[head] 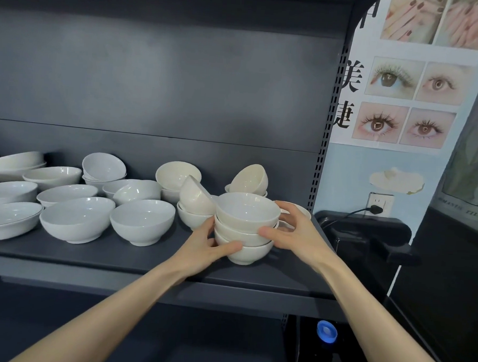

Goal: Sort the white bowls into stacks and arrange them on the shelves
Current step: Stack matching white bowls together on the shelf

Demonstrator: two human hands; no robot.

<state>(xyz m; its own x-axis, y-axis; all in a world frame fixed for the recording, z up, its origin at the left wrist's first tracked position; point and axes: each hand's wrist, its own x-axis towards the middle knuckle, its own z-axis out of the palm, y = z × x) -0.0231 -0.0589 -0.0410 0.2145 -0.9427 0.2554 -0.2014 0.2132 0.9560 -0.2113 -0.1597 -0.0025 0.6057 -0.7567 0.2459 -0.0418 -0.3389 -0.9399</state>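
Note:
A stack of three small white bowls [246,225] stands near the front right of the dark shelf [134,258]. My left hand [206,248] grips the lowest bowl from the left, thumb across its front. My right hand [290,230] grips the stack from the right, thumb on the middle bowl's rim, fingers curled behind. Further small bowls lie tilted behind the stack: one leaning pair [196,203] to its left and another tipped bowl [250,178] at the back.
Several larger white bowls [141,220] and shallow dishes [6,218] crowd the shelf's left and middle. A lower shelf [113,340] shows below. Right of the shelving stand a black appliance [368,234], a wall socket with plug [376,208] and a blue bottle cap [326,331].

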